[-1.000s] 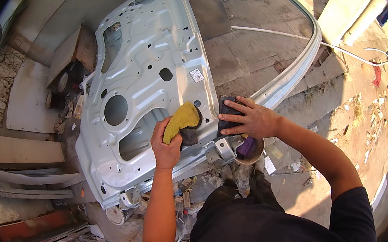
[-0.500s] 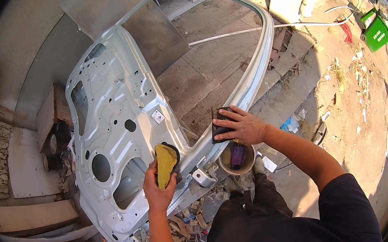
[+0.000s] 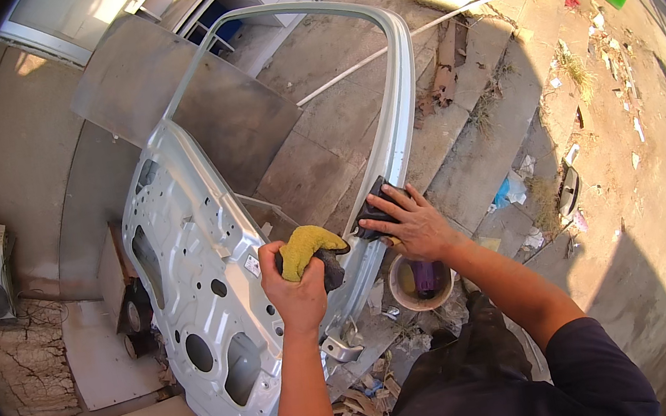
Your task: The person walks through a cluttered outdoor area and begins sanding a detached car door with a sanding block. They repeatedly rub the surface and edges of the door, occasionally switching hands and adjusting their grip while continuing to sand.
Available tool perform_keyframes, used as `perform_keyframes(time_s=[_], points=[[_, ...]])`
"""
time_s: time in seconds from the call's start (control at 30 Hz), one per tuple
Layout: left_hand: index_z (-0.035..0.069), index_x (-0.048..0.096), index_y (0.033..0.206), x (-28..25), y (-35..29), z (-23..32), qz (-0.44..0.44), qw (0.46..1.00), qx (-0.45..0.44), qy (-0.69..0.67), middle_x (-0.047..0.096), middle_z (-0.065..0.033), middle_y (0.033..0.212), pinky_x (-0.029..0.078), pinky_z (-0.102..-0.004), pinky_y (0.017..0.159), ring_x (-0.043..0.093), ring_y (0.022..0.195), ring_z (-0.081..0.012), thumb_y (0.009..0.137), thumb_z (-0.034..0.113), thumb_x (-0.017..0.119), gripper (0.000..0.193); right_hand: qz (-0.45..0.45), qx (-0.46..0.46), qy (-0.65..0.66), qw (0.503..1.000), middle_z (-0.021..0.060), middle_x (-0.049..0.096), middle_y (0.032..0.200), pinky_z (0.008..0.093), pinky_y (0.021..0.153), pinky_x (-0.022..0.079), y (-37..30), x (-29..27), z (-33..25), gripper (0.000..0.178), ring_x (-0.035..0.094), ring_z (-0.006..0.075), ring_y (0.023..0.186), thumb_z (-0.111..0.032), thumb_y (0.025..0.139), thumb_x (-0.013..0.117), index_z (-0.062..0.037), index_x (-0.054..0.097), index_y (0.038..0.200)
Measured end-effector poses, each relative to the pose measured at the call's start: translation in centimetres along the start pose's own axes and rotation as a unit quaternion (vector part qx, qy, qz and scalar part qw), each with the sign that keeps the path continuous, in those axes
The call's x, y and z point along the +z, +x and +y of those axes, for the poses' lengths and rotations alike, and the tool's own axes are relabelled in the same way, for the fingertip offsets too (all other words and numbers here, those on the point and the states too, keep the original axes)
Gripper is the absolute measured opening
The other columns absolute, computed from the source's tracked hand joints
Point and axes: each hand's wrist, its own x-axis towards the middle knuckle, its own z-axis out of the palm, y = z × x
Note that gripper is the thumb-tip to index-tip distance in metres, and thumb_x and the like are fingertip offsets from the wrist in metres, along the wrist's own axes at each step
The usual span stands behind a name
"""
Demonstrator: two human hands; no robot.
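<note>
The left hand [image 3: 298, 297] is closed around a bunched cloth [image 3: 305, 249], its fuzzy yellow side folded over a dark grey one, and is at the near right side of the door panel. The right hand [image 3: 419, 226] lies over a dark, blocky pad [image 3: 376, 212], fingers stretched forward and slightly parted across its top; whether the thumb grips its edge cannot be told. The pad rests against the lower right part of the window frame [image 3: 405, 81], a smooth, pale metal loop curving out from the door.

The bare car door [image 3: 213, 316] stretches from the near middle to the far left, its silvery sheet metal pressed into ridges and pierced by round and irregular holes. Just to the near side of the right hand is a round bucket [image 3: 397, 292] with a purple object [image 3: 428, 275] inside, on the rough paved ground [image 3: 462, 166].
</note>
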Motion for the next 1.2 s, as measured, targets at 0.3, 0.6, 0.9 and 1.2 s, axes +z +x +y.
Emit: perform_keyframes(time_s=[0.3,0.6,0.9,1.2], points=[[0.004,0.060,0.118,8.9,6.5,4.0,-0.031,0.999,0.039,0.004,0.072,-0.0133,0.100,0.059,-0.0408,0.085,0.071,0.089,-0.0264,0.084,0.004,0.081,0.040,0.027,0.110,0.033,0.993,0.0208,0.035,0.184,0.0655,0.139,0.021,1.9,1.6,-3.7,0.060,0.030,0.0420,0.172,-0.036,0.106,0.068,-0.0228,0.061,0.164],[0.005,0.060,0.133,5.0,-1.3,-2.1,-0.053,0.993,0.002,0.105,0.070,-0.0105,0.115,0.057,-0.0375,0.101,0.070,0.107,-0.0234,0.086,-0.002,0.078,0.051,0.163,0.261,-0.025,0.951,0.0218,0.034,0.184,0.0628,0.138,0.023,7.8,-1.1,11.2,0.059,0.031,0.0468,0.170,-0.040,0.116,0.056,-0.0218,0.051,0.172],[0.001,0.059,0.140,0.4,-4.1,-6.1,-0.073,0.992,-0.083,0.066,0.072,-0.0121,0.122,0.056,-0.0360,0.103,0.071,0.113,-0.0220,0.092,0.000,0.075,0.050,0.078,0.197,0.120,0.970,0.0360,0.022,0.184,0.0661,0.139,0.012,-2.0,6.6,-10.6,0.084,0.015,0.0564,0.173,-0.039,0.110,0.066,-0.0036,0.033,0.179],[0.000,0.063,0.136,-0.4,-4.4,-8.7,-0.069,0.990,-0.116,-0.028,0.076,-0.0139,0.117,0.058,-0.0360,0.099,0.074,0.109,-0.0227,0.096,0.006,0.078,0.043,0.178,0.338,0.060,0.922,0.0361,0.026,0.183,0.0627,0.140,0.011,5.6,5.6,-4.4,0.088,0.017,0.0528,0.173,-0.039,0.113,0.061,0.0143,0.026,0.174]])
